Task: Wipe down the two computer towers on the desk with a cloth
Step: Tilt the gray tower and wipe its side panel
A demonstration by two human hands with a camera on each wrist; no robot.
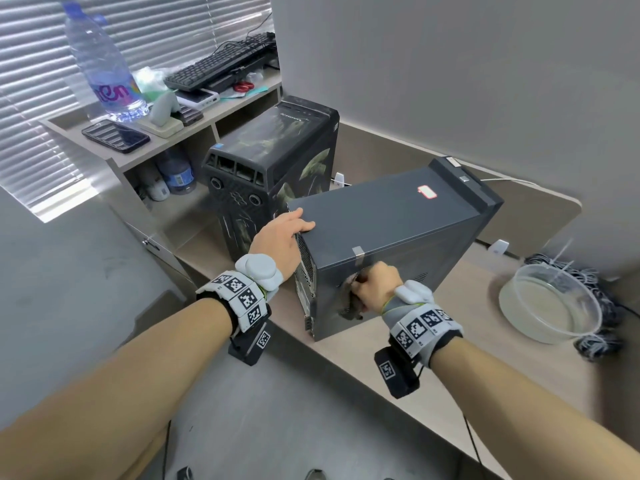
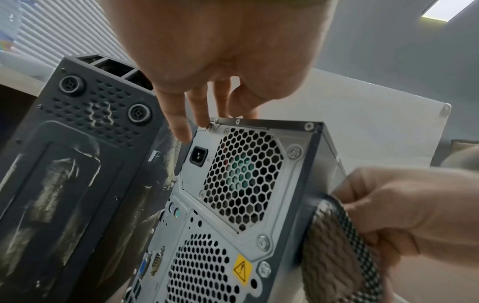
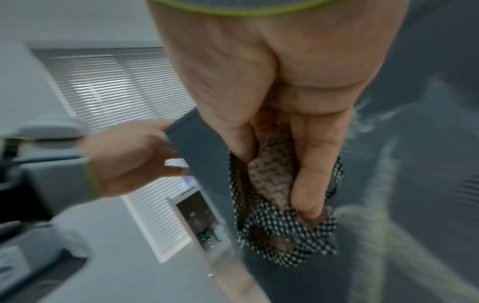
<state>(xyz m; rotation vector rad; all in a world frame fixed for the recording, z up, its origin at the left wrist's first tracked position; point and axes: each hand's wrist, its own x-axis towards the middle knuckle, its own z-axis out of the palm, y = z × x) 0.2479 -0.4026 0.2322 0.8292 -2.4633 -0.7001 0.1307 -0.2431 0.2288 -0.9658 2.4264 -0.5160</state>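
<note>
A grey computer tower stands tilted on the desk, its vented rear panel facing me. My left hand grips its top rear corner, with the fingertips over the rear edge. My right hand holds a bunched checkered cloth against the tower's side panel. In the right wrist view the fingers curl round the cloth, and pale streaks run across the panel. A black, dust-smeared tower stands just behind and to the left.
A clear bowl of cloudy water sits on the desk at the right, beside a bundle of cables. A shelf unit at back left carries a water bottle, a keyboard and a phone. Grey partition walls close off the back.
</note>
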